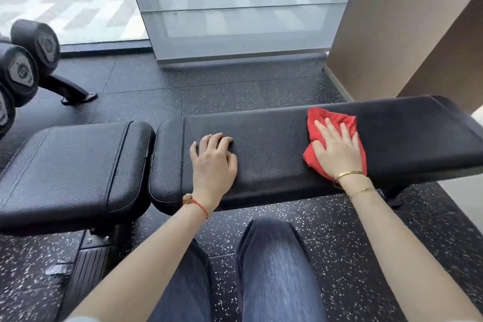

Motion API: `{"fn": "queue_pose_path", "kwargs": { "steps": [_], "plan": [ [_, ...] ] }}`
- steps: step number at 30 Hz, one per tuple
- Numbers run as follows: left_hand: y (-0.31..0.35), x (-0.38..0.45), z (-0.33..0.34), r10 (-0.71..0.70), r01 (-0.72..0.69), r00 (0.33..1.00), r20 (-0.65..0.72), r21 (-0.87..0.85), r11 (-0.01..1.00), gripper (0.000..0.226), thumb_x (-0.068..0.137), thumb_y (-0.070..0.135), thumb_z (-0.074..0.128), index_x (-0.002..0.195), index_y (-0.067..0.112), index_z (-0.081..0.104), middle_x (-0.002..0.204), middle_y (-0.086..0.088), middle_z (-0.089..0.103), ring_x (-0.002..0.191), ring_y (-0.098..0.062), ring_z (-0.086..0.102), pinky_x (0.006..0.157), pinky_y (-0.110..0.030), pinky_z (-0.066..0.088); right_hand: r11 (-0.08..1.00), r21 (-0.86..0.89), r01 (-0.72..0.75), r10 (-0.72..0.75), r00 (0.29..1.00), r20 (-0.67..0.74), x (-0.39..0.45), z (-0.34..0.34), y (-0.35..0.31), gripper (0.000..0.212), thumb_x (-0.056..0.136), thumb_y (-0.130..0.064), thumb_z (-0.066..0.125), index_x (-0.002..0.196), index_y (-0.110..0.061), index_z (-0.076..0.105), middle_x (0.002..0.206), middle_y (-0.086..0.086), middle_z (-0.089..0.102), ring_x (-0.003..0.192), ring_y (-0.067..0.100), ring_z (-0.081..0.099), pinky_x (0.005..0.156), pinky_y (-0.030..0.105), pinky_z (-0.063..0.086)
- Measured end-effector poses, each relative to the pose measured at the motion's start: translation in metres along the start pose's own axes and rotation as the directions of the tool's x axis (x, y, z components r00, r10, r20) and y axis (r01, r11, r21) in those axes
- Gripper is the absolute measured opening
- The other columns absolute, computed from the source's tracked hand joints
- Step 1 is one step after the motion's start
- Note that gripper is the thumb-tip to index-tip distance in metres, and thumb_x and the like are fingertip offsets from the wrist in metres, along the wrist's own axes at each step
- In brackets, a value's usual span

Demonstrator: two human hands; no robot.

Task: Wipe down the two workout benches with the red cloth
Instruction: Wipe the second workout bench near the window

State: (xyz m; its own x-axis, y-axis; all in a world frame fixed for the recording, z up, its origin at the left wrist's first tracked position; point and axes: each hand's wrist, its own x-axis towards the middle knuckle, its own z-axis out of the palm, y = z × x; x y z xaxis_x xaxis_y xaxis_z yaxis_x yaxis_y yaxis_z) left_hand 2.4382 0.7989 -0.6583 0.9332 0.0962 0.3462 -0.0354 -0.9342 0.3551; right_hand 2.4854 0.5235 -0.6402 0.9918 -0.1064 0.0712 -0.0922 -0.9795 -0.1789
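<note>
— Nearest to camera?
— Two legs in blue jeans [271, 269], above speckled black rubber floor [366, 230].

— Left hand [213, 162]?
— Resting on long back pad [274, 154] of black bench, near its left end. Fingers curled, knuckles up, gripping nothing. Red cord bracelet [198, 204] at wrist.

— Right hand [335, 151]?
— Flat, fingers straight and spread, pressing red cloth [329, 123] onto same pad, toward right half. Gold bangles [350, 174] at wrist.

— Hands relative to each other?
— Well apart, both on one pad, bare leather between.

— Cloth position?
— Crumpled under right palm, edges showing beyond fingertips and at both sides of hand; touching pad surface.

— Other bench parts?
— Separate seat pad [70, 165] at left, just beside long pad, narrow gap between.

— Surroundings?
— Dumbbells [23, 65] on rack at far left. Glass panel [235, 8] behind bench; brown wall [405, 21] at right.
</note>
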Motion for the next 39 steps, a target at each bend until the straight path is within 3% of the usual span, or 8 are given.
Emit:
{"fn": "queue_pose_path", "kwargs": {
  "steps": [6,15,18,22,27,32,35,39],
  "plan": [
    [0.007,0.001,-0.001,-0.017,0.016,1.000,0.013,0.047,0.999,0.034,0.086,0.021,0.050,0.117,0.018,0.064,0.130,-0.001,0.060,0.126,-0.027,0.049,0.110,-0.053,0.031,0.980,0.039,-0.194,0.193,0.981,0.026,0.048,-0.003,-0.006,0.057,0.096,-0.041,0.031,0.152,-0.032,0.023,0.162,-0.002,0.015,0.149,0.032,0.007,0.120,0.051,-0.002],
    [0.005,0.001,0.002,-0.014,0.015,1.000,-0.020,0.038,0.999,0.032,0.086,0.017,0.055,0.116,0.017,0.065,0.127,-0.003,0.062,0.124,-0.028,0.050,0.109,-0.054,0.032,0.977,0.031,0.212,-0.214,0.974,0.074,0.011,0.007,-0.045,0.059,0.094,-0.040,0.038,0.151,-0.037,0.023,0.162,-0.009,0.015,0.150,0.025,0.007,0.121,0.049,-0.002],
    [0.006,0.000,0.003,-0.007,0.007,1.000,-0.028,0.029,1.000,0.032,0.086,0.014,0.056,0.116,0.014,0.066,0.128,-0.006,0.063,0.124,-0.030,0.051,0.108,-0.055,0.034,0.968,0.030,0.247,-0.249,0.967,0.052,-0.012,0.006,-0.027,0.059,0.094,-0.039,0.040,0.151,-0.038,0.025,0.161,-0.011,0.017,0.150,0.022,0.009,0.121,0.048,0.000],
    [0.007,0.000,0.003,-0.004,0.006,0.999,-0.037,0.038,0.999,0.032,0.086,0.012,0.057,0.116,0.012,0.067,0.128,-0.008,0.063,0.124,-0.032,0.052,0.108,-0.054,0.035,0.989,-0.004,0.151,-0.151,0.988,-0.022,-0.022,0.000,0.021,0.058,0.093,-0.039,0.039,0.150,-0.037,0.028,0.160,-0.010,0.022,0.148,0.023,0.016,0.121,0.048,0.004],
    [0.010,-0.001,0.005,-0.004,0.005,0.999,-0.044,0.041,0.999,0.032,0.086,0.010,0.057,0.116,0.010,0.066,0.128,-0.009,0.063,0.123,-0.033,0.052,0.109,-0.055,0.033,0.994,-0.003,-0.109,0.109,0.993,-0.045,0.014,-0.011,0.079,0.056,0.095,-0.038,0.039,0.150,-0.035,0.029,0.160,-0.007,0.022,0.148,0.027,0.016,0.121,0.049,0.004],
    [0.013,-0.001,0.006,-0.014,0.017,0.999,-0.048,0.058,0.998,0.033,0.084,0.009,0.058,0.116,0.010,0.066,0.128,-0.010,0.062,0.124,-0.034,0.052,0.110,-0.058,0.033,0.955,0.056,-0.293,0.294,0.956,-0.012,0.067,-0.017,0.082,0.056,0.097,-0.041,0.030,0.152,-0.031,0.026,0.162,-0.003,0.017,0.149,0.031,0.009,0.120,0.052,0.001],
    [0.014,-0.001,0.005,-0.015,0.017,0.999,-0.044,0.061,0.998,0.033,0.084,0.009,0.057,0.116,0.010,0.065,0.127,-0.010,0.062,0.124,-0.034,0.051,0.110,-0.059,0.033,0.971,0.046,-0.234,0.233,0.972,0.024,0.083,-0.013,0.056,0.056,0.098,-0.041,0.029,0.153,-0.032,0.023,0.162,-0.003,0.015,0.149,0.031,0.006,0.120,0.052,-0.001],
    [0.013,0.000,0.004,-0.012,0.014,1.000,-0.027,0.058,0.998,0.033,0.086,0.011,0.056,0.118,0.011,0.064,0.129,-0.009,0.061,0.125,-0.033,0.050,0.110,-0.058,0.032,0.999,0.029,-0.016,0.014,0.999,0.050,0.075,-0.004,0.011,0.057,0.096,-0.040,0.033,0.152,-0.035,0.024,0.162,-0.006,0.016,0.149,0.028,0.008,0.121,0.050,-0.002]
  ]
}}
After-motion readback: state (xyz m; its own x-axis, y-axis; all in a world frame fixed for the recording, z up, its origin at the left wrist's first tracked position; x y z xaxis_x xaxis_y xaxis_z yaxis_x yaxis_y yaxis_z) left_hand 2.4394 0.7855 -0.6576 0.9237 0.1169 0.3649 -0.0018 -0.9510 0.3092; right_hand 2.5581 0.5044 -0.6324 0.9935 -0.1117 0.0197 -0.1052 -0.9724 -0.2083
